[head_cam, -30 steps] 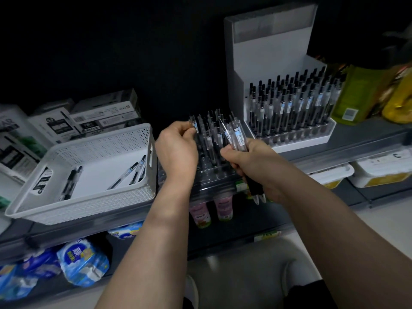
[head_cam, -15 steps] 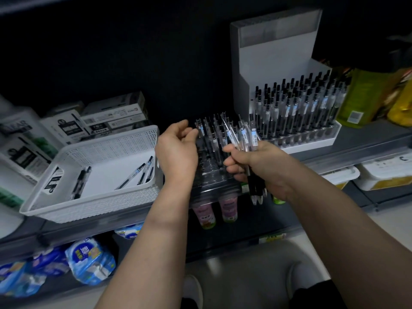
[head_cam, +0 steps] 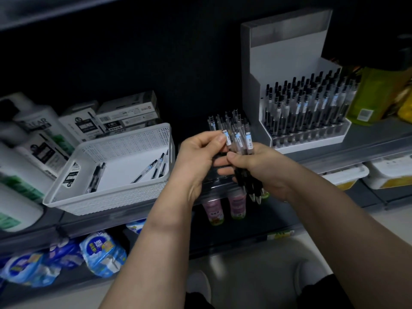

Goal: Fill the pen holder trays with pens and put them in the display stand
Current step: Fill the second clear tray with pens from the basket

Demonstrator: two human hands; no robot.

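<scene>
The display stand (head_cam: pixel 287 52), a white and grey card box on the shelf (head_cam: pixel 365 148), holds a tray packed with upright stand pens (head_cam: pixel 312 105), black ends up. Just left of the display stand sits the clear pen holder tray (head_cam: pixel 215 180). It is only partly filled, with a few tray pens (head_cam: pixel 219 121) standing in its back rows. Further left of the stand is a white perforated basket (head_cam: pixel 107 197), with a handful of loose pens (head_cam: pixel 147 169) lying on its floor.

Left of the stand and in front of the clear tray, the right hand (head_cam: pixel 263 168) is clenched round a bundle of pens (head_cam: pixel 248 141), tips pointing down. The left hand (head_cam: pixel 196 157) pinches the top of a single pen (head_cam: pixel 227 139) between thumb and forefinger, right against the bundle.

Both hands cover most of the clear tray, so its free slots cannot be made out. The print on the pen boxes (head_cam: pixel 127 112) far left of the stand is too blurred to read.
</scene>
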